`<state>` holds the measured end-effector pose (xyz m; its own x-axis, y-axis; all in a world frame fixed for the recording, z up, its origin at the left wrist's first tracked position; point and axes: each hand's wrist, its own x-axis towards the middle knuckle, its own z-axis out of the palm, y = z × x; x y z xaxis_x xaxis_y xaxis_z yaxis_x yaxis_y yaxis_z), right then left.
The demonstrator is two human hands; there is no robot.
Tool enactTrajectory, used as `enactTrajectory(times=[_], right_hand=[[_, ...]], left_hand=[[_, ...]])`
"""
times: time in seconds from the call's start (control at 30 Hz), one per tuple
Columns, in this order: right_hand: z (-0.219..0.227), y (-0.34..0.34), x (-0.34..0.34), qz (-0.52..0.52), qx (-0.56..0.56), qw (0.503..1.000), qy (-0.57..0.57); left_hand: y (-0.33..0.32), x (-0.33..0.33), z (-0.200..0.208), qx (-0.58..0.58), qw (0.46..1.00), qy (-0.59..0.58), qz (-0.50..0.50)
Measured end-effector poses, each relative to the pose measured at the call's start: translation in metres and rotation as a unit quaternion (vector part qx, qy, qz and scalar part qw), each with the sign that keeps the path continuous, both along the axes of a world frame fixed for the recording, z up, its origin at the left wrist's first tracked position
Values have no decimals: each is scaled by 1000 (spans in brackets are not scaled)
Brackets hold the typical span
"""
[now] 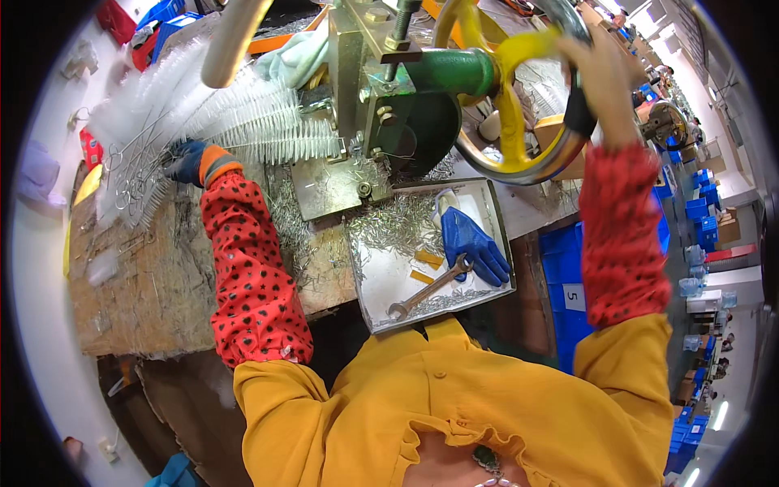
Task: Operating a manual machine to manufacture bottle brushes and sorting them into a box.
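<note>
My left hand (195,162), in a dark blue glove with an orange cuff, closes on the wire end of a white bristle brush (276,134). The brush's far tip reaches to the metal plate (341,187) at the foot of a green and steel hand-wheel press (446,73). My bare right hand (600,77) grips the rim of the press's handwheel (515,89), which has yellow spokes and a metal rim; motion blurs this hand. Beside my left hand lies a pile of white brushes (154,114) with looped wire ends. The glove hides its fingertips.
In front of the press, a shallow white tray (377,284) holds metal scraps, a wrench (430,288) and a blue glove (475,243). Metal bits litter the worn wooden bench (162,284). A blue crate (564,284) stands below at right. A pale cloth (296,57) lies behind the brushes.
</note>
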<state>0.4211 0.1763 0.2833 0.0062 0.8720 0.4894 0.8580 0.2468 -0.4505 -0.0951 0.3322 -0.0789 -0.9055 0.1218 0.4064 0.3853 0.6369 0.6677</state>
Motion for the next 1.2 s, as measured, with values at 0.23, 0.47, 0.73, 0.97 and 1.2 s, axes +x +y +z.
enactTrajectory(times=[0.23,0.47,0.73,0.97,1.2], right_hand=[[-172,-65,9,-69,173,935,303],[-103,-50,35,-50,106,984,135],[-41,-89,-84,126,373,919,-28],[-118,2,-307,477,221,840,-135],[-183,62,-444,505,60,804,-308]], left_hand=[[-20,39,45,164,976,-141,17],[-16,26,7,207,975,-75,3],[-66,35,-6,276,951,-82,-114],[-123,64,7,541,652,-348,-402],[-131,77,9,609,551,-366,-438]])
